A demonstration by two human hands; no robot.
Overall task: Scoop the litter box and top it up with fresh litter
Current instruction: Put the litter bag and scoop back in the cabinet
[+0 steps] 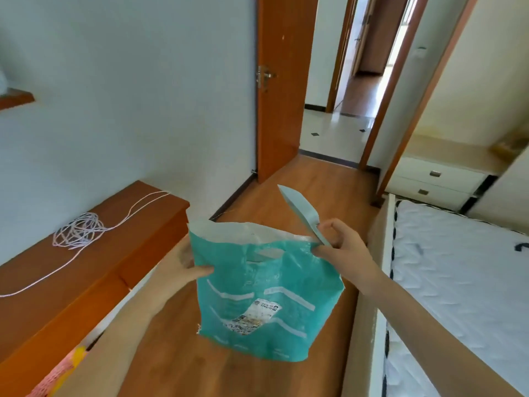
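Right now you are holding a teal woven-plastic litter bag (266,299) with a white inner lining and a cut-out handle slot up in front of you, above the brown wooden plank floor (309,190), its mouth standing open at the top and a printed label showing low on its near face. Your left hand (183,267) is gripping the bag's left edge, thumb curled onto the near face and the other fingers hidden behind the plastic. Your right hand (340,247) is pinching the bag's upper right corner and, in the same curled grip, is holding the handle of a pale blue-green plastic litter scoop (300,213), whose blade is pointing up and away from you toward the doorway. To your left, an orange-brown wooden cabinet top (86,270) is carrying a loose tangle of white cord (78,232). To your right, a white quilted mattress (463,276) is lying in a pale bed frame, and beyond it a white chest of drawers (438,181) is standing against the wall. Ahead, an orange-brown wooden door (283,90) is standing open onto a tiled hallway.
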